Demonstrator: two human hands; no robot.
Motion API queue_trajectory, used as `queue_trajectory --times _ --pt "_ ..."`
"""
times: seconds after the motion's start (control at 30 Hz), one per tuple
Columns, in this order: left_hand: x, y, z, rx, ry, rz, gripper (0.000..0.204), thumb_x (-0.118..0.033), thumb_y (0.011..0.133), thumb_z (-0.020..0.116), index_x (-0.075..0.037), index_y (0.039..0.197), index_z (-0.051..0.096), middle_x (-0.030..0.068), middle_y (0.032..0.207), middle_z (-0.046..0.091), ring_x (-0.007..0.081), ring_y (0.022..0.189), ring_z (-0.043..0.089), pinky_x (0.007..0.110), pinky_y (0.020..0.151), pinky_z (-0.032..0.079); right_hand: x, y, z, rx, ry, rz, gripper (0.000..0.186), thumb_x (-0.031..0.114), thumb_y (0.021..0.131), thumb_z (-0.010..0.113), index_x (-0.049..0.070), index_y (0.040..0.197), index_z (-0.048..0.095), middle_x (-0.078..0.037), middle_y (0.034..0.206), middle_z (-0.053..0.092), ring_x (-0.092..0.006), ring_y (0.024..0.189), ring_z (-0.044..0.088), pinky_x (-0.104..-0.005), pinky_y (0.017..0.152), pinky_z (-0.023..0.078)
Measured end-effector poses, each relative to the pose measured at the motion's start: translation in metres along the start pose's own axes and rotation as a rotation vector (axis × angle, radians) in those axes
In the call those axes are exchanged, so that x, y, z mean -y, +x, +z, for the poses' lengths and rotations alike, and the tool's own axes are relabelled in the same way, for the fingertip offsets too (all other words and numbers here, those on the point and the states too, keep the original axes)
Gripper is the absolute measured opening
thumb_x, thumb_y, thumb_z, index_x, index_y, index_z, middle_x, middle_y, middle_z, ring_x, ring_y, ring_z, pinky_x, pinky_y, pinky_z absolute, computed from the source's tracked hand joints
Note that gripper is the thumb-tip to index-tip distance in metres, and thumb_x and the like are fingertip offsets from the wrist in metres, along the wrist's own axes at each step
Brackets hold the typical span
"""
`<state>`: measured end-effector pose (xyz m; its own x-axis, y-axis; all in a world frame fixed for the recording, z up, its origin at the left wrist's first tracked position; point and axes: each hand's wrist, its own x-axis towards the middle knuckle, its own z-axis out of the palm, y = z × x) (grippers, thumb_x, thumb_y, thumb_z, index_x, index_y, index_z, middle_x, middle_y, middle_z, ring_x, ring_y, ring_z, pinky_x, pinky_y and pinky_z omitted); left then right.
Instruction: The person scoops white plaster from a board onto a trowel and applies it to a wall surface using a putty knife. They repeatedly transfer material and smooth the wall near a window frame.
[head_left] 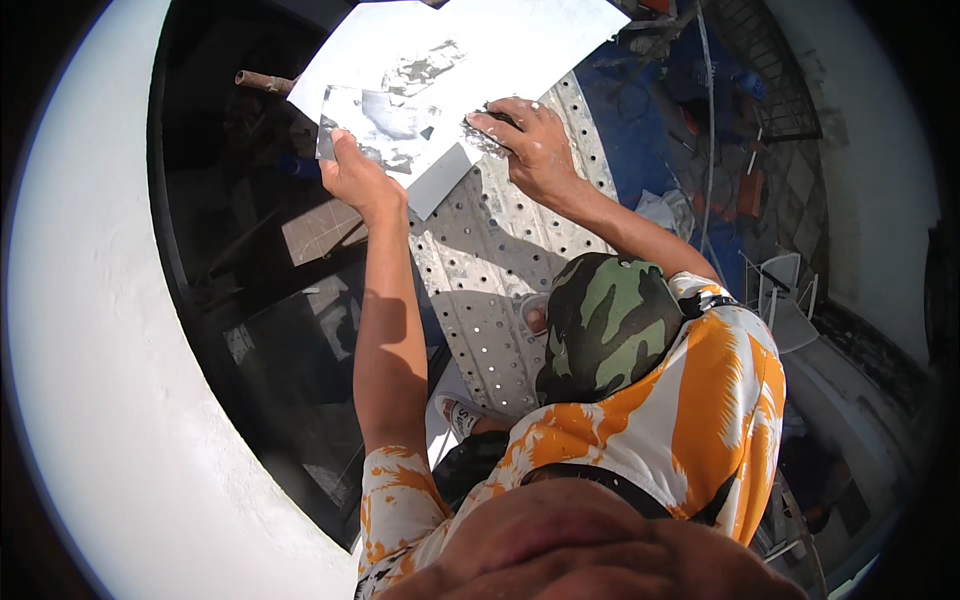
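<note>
Nearest is the person's orange-and-white shirt (720, 400), then a camouflage-clad knee (610, 320) above a perforated metal plank (470, 270). Farther out, the left hand (362, 180) grips the near edge of a smeared flat plate (375, 112), while the right hand (537, 150) bends over a dark, white-smeared piece (486, 138), grip unclear. Both things lie against a bright white surface (520, 50).

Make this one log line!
left hand: gripping smeared rectangular grey plate; right hand: touching speckled dark patch; below: perforated grey metal plank

A building site; perforated metal plank (470, 310) above a cluttered floor (797, 205).
</note>
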<state>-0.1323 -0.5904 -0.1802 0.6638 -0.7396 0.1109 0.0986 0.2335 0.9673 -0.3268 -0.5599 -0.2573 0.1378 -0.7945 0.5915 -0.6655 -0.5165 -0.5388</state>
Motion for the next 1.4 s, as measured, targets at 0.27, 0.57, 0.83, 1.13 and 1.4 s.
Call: queue_trajectory --times 0.27,0.57,0.83,1.13,1.4 --pt "-0.032 -0.029 -0.014 0.301 0.156 0.069 0.028 -0.018 0.099 0.052 0.009 0.104 0.060 0.0117 0.095 0.067 0.0162 0.084 0.062 0.032 0.077 0.048 0.018 0.097 0.007 -0.145 -0.018 -0.118 0.043 -0.002 0.081 0.062 0.022 0.115 0.072 -0.004 0.110 0.068 -0.0262 0.090 0.060 -0.0423 0.080 0.044" --pt "-0.053 -0.081 -0.071 0.082 -0.010 -0.165 0.027 -0.015 0.100 0.052 0.006 0.114 0.060 0.0084 0.101 0.067 0.0137 0.092 0.062 0.029 0.083 0.048 -0.056 0.135 0.064 0.072 -0.394 -0.020 0.038 0.003 0.086 0.053 0.020 0.113 0.073 -0.004 0.110 0.070 -0.0310 0.096 0.064 -0.0523 0.084 0.044" --pt "-0.040 -0.079 -0.085 0.031 -0.136 -0.185 0.030 -0.020 0.100 0.057 0.005 0.118 0.058 0.0102 0.112 0.064 0.0168 0.103 0.061 0.031 0.090 0.047 -0.060 0.150 0.024 0.277 0.105 0.537 0.023 0.017 0.094 0.058 0.009 0.111 0.071 -0.013 0.092 0.071 -0.0256 0.077 0.069 -0.0425 0.074 0.051" --pt "-0.002 -0.030 -0.052 0.131 -0.282 -0.253 0.045 -0.027 0.098 0.062 0.006 0.125 0.051 0.0169 0.123 0.059 0.0274 0.110 0.059 0.043 0.096 0.048 -0.003 0.056 0.009 0.728 1.372 1.196 0.025 0.001 0.089 0.065 -0.007 0.112 0.061 -0.014 0.095 0.067 -0.0217 0.081 0.068 -0.0372 0.073 0.061" --pt "0.016 -0.065 -0.088 0.262 -0.206 -0.408 0.049 -0.028 0.098 0.057 0.006 0.132 0.049 0.0179 0.131 0.056 0.0323 0.117 0.058 0.049 0.100 0.046 -0.012 0.022 -0.004 -0.089 1.207 1.066 0.022 0.004 0.091 0.065 -0.009 0.108 0.060 -0.014 0.092 0.066 -0.0218 0.080 0.065 -0.0360 0.069 0.053"
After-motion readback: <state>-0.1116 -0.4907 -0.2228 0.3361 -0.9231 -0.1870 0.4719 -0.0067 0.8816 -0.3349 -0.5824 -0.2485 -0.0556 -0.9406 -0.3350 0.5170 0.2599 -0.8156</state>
